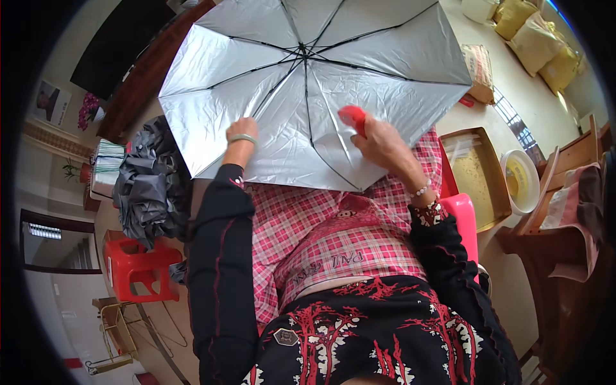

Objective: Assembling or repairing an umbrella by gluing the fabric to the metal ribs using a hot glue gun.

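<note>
An open umbrella [359,64] with a silver inner lining and black ribs fills the upper middle, its inside facing me. My right hand [378,142] grips the umbrella's red handle [353,119] near the canopy's lower part. My left hand [241,131], with a pale green bangle on the wrist, presses on the silver lining at the lower left, beside a rib. A pink checked apron [308,224] covers my lap under the umbrella.
A heap of dark grey umbrella fabric [151,183] lies at my left above a red plastic stool [138,269]. At right stand a pink stool [465,221], a tan tray [478,179], a white bowl [521,181], wooden furniture [564,256] and several yellow sacks [536,38].
</note>
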{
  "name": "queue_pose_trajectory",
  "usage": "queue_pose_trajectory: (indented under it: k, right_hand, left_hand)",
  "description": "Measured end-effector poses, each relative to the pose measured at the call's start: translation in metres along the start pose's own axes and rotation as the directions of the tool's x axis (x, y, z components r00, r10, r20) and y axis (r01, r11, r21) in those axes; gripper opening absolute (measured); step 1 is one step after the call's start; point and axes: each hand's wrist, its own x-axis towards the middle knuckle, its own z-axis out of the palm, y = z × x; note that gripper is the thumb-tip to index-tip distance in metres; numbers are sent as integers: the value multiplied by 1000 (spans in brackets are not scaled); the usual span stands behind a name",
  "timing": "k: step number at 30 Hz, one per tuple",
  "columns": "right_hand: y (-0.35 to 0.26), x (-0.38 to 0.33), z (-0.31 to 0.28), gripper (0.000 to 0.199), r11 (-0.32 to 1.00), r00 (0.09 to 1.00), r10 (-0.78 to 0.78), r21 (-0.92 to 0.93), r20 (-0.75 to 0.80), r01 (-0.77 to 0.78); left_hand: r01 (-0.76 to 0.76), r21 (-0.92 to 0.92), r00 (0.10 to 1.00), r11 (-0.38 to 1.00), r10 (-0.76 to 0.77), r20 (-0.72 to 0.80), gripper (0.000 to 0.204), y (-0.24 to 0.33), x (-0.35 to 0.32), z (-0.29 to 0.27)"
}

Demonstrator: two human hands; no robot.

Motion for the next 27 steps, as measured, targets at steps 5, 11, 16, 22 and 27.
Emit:
queue_pose_trajectory:
  k: [5,11,16,22,27]
  right_hand:
    - [9,0,27,31,1000,996,-21,14,84,20]
    - [17,12,9,33,992,997,-39,116,-63,47]
    - [48,14,29,30,780,967,245,608,-74,-151]
    - [51,13,34,28,505,944,318,827,89,-247]
    - [49,8,30,25,490,933,297,807,201,-330]
  left_hand:
    - [-139,-358,977,923,186,100,33,82,-40,25]
    - [-66,-310,997,948,54,-46,28,62,-45,47]
    - [71,-372,991,925,-108,-81,22,49,-52,44]
    - [173,-512,969,841,-239,-65,21,68,-56,68]
    - [221,-621,971,752,-228,70,22,90,-58,81]
